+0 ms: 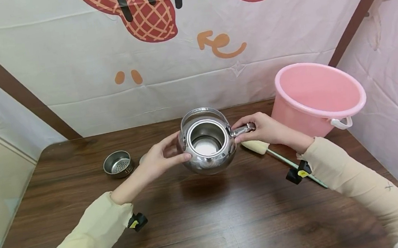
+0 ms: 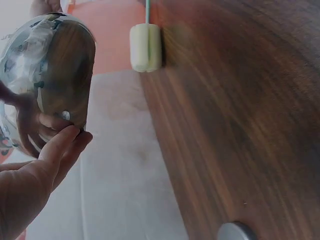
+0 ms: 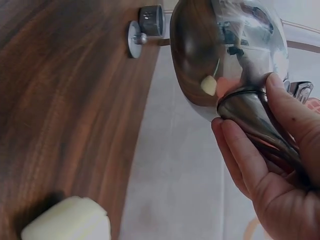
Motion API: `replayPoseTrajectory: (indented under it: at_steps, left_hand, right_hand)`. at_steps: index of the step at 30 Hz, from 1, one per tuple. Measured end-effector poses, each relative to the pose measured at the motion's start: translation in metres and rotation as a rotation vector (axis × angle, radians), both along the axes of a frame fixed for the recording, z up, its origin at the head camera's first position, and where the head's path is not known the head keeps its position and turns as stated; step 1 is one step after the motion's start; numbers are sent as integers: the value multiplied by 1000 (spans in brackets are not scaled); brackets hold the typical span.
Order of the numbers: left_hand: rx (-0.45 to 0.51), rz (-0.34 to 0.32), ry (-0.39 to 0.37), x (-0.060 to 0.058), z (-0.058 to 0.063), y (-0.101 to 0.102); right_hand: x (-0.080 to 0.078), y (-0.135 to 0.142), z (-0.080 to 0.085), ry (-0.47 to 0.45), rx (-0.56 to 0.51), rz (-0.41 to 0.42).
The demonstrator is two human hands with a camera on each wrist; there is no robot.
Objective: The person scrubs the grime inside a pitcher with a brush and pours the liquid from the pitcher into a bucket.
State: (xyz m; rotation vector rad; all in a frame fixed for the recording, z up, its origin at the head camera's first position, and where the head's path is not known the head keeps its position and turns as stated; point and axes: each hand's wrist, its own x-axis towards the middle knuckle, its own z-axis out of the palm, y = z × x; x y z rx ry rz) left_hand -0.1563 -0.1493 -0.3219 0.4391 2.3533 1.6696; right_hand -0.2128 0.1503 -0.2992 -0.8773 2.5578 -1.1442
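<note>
A shiny steel teapot [image 1: 208, 161] is held up over the wooden table, its top uncovered and its hoop handle [image 1: 203, 110] standing up. My left hand [image 1: 160, 155] grips the round body from the left, thumb near the upper rim and fingers reaching round beneath. On the other side my right hand [image 1: 262, 129] holds the spout [image 3: 250, 117] between thumb and fingers, close to where it joins the body. Light shows on the bare metal inside the pot. Part of a lid [image 3: 134, 39] with a round knob lies on the table, mostly hidden behind my left hand in the head view.
A perforated steel strainer [image 1: 118, 164] stands on the table at the left. A sponge brush [image 1: 257, 147] with a green handle lies under my right forearm. The pink bucket [image 1: 283, 118] stands at the back right, and a printed cloth [image 1: 109, 113] hangs behind the table.
</note>
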Motion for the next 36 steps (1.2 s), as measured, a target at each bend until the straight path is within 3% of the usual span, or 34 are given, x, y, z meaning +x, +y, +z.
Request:
replayPoseTrajectory:
  at_steps: [3,24,32,36]
  left_hand:
    - [31,-18,-15,1,-6,-1]
    - [-2,-16,-73,3,-43,-6]
    - [21,-26,-107,4,-57,-7]
    - [13,-31,-124,5,-62,-9]
  right_hand:
    - [2,-1,-6,-2,3,-1]
    - [4,-7,-45,-56,19,-5]
    - [5,-9,-60,35,49,15]
    - [7,-10,-66,-22,9,15]
